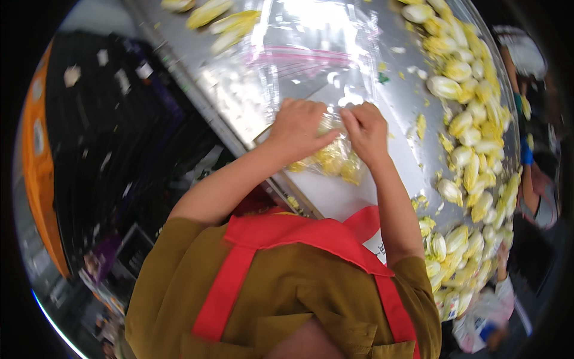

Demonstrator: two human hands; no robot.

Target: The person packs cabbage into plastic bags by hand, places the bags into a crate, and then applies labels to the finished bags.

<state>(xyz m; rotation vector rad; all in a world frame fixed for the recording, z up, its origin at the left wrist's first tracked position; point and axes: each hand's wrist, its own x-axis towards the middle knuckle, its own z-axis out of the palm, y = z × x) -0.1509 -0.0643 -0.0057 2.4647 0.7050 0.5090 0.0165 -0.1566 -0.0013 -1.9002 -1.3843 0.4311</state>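
A clear plastic bag with a pink zip strip lies on the metal table before me, its far part flat. Several pale yellow vegetable heads, apparently small Chinese cabbages or endives, are in its near end. My left hand rests on the left side of the bag, fingers curled over the plastic, thumb pointing right. On the right side, my right hand has its fingers bent on the plastic, thumb near the bag's middle. Whether either hand pinches the film is unclear. A white board or sheet lies under the bag.
Many loose yellow-white heads line the table's right side; several more lie at the far left. Leaf scraps dot the metal table. Stacked black crates stand left, beside an orange container. Co-workers are beyond the right edge.
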